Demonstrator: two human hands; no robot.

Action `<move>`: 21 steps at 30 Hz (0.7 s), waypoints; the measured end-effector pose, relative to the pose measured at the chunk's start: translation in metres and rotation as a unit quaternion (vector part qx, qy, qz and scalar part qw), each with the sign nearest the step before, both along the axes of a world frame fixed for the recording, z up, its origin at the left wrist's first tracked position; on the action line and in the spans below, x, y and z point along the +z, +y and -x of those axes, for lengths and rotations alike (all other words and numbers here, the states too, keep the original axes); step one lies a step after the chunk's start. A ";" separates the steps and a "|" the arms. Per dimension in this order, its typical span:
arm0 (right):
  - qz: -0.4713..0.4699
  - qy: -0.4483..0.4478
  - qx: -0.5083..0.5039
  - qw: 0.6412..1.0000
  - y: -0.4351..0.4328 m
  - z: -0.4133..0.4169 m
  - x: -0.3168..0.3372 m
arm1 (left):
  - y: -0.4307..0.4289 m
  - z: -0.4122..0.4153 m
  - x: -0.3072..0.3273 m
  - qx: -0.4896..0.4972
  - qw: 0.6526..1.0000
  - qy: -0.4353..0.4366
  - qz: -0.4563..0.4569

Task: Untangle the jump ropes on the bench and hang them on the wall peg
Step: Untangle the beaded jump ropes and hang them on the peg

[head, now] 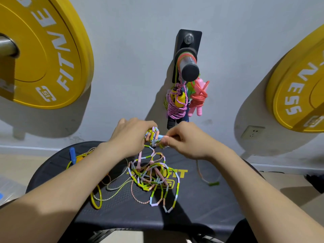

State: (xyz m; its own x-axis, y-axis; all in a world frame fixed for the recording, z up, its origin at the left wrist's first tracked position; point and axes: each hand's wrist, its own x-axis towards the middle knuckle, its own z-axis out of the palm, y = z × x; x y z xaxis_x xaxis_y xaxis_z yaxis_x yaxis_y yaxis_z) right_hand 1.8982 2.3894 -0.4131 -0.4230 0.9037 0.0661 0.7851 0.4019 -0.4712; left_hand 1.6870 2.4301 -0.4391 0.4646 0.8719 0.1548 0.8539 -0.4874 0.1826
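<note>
Head view: pastel beaded plastic jump rope (154, 179), one bunch gripped in the curled fingers (145, 124) of the left hand (129, 135). The right hand (184, 139) pinches a strand between thumb and forefinger, just right of that bunch. Below the fingers, the remaining beads lie tangled on the dark padded bench (201, 199). A blue-handled yellow cord (72, 155) lies lower left. Above the fingers, bundled ropes (176, 109) hang on the black-capped metal wall peg (188, 65), flanked by yellow weight plates (43, 50).
</note>
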 end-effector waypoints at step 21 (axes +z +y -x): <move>0.317 0.425 -0.067 0.845 -0.003 -0.011 0.003 | 0.009 -0.008 0.004 -0.003 0.836 -0.512 0.196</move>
